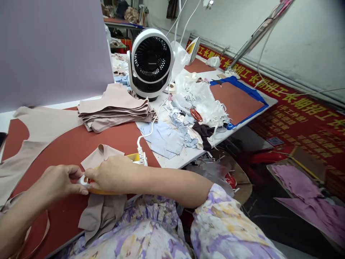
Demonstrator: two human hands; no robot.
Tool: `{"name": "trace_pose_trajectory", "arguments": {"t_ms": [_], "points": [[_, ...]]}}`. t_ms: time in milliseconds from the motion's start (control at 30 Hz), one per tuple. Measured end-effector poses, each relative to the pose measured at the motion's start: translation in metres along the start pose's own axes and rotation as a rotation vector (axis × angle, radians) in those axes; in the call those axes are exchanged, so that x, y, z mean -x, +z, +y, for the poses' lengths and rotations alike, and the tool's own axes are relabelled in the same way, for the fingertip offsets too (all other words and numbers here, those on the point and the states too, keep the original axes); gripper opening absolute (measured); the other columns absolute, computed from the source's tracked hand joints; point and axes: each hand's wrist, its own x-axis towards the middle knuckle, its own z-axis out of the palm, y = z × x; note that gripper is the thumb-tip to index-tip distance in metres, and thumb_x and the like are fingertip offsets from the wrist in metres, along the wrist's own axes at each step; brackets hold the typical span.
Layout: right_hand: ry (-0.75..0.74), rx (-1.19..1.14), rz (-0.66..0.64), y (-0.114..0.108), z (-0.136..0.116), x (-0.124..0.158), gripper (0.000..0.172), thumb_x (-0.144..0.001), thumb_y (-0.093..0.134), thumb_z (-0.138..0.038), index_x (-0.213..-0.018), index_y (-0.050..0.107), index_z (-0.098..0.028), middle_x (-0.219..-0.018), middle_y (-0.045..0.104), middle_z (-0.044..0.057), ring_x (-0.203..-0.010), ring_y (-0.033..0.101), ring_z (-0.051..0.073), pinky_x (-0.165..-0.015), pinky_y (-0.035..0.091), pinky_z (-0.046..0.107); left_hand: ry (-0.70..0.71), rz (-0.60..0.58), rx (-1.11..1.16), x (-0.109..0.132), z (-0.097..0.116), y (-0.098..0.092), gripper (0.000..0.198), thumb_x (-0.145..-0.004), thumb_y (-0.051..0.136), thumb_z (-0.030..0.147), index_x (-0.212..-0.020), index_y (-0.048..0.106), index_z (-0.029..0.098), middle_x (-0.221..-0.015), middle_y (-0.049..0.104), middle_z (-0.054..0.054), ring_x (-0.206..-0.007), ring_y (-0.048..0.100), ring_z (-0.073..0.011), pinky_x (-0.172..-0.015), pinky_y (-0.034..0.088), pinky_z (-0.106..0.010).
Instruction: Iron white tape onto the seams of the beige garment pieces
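Note:
An electric iron [132, 157] with a yellow base and a white cord lies on the red-brown board [64, 144] in front of me. My right hand [110, 174] is wrapped over the top of it and hides most of its body. From the left, my left hand [66, 178] pinches the white front part of the iron between thumb and fingers. A beige fabric piece [104, 212] passes under the iron and hangs over the board's near edge. At the left lie larger beige fabric pieces [51, 124].
Behind the board sit a stack of cut beige fabric [115, 108] and a black-and-white fan [152, 61]. Light blue scraps [164, 138] and plastic bags [201, 97] cover the table's right part. A second iron [193, 49] stands farther back. The iron's cord [152, 126] runs past the fan.

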Motion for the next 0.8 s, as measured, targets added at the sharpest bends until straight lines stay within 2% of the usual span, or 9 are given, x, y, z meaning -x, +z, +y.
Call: {"name": "trace_pose_trajectory", "arguments": {"t_ms": [200,300,500,633,800], "points": [[-0.045,0.026,0.087,0.006,0.004,-0.001,0.046,-0.099,0.031,-0.053,-0.127,0.055,-0.026,-0.08,0.067,0.005,-0.073,0.065,0.025,-0.065,0.049,0.04,-0.001,-0.006,0.02,0.003,0.004,-0.003,0.024,-0.055,0.077,0.041,-0.068,0.07,0.022,-0.071,0.071,0.003,-0.074,0.063,-0.0198,-0.066,0.037,-0.022],[-0.035,0.039,0.084,0.004,0.003,0.001,0.043,-0.1,0.031,-0.051,-0.125,0.056,-0.026,-0.084,0.068,0.005,-0.074,0.065,0.024,-0.063,0.048,0.037,0.023,-0.005,0.028,0.004,0.002,-0.001,0.023,-0.057,0.076,0.041,-0.068,0.07,0.021,-0.07,0.071,0.004,-0.072,0.062,-0.0191,-0.065,0.037,-0.023],[-0.004,0.09,0.066,-0.002,-0.004,0.002,0.041,-0.099,0.035,-0.052,-0.114,0.059,-0.023,-0.084,0.069,0.006,-0.075,0.066,0.024,-0.063,0.047,0.035,0.042,-0.049,0.056,0.004,-0.006,-0.001,0.035,-0.053,0.081,0.048,-0.072,0.073,0.02,-0.073,0.073,-0.001,-0.072,0.064,-0.0202,-0.063,0.039,-0.024],[0.01,0.116,0.073,-0.002,-0.006,0.002,0.04,-0.1,0.032,-0.052,-0.114,0.059,-0.025,-0.085,0.07,0.006,-0.074,0.066,0.023,-0.062,0.046,0.033,0.043,-0.041,0.087,0.005,-0.009,0.0,0.036,-0.053,0.082,0.05,-0.073,0.073,0.021,-0.072,0.073,0.0,-0.069,0.063,-0.0192,-0.06,0.038,-0.024],[0.042,0.154,0.056,-0.004,-0.008,0.0,0.042,-0.099,0.032,-0.055,-0.112,0.06,-0.027,-0.081,0.068,0.004,-0.074,0.066,0.023,-0.061,0.044,0.031,0.046,-0.05,0.134,0.004,-0.007,-0.001,0.037,-0.048,0.085,0.046,-0.07,0.071,0.02,-0.069,0.071,0.0,-0.068,0.063,-0.0191,-0.06,0.038,-0.024]]}}
